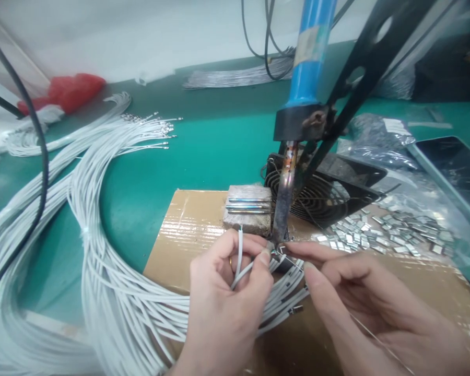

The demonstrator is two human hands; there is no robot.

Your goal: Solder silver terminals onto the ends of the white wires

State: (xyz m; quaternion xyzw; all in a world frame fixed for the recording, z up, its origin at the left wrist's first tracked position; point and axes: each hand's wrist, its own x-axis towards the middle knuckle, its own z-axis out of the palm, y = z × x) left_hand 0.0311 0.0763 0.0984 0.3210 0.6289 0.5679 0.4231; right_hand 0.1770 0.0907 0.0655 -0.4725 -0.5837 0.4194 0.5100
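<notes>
My left hand (227, 308) pinches a thin white cable (240, 253), whose looped end sticks up between the fingers. Its thumb and index fingertip meet a small metal piece under the tip of an upright soldering iron (284, 203) with a blue handle. My right hand (360, 292) is closed at the same spot, gripping a thin solder wire (376, 339) that trails across the palm. The exact contact at the iron tip is too small and covered by fingers to make out. Below the hands lie several white cable ends (284, 292), some with metal tips.
Behind the hands, a grey block (246, 222) bearing metal rods sits on a cardboard sheet (180, 230). A black fan (321, 193) stands behind the iron. Small metal plates (391, 232) lie scattered at right. A large cable bundle (97, 250) curves along the left. A black cord (43, 151) hangs there.
</notes>
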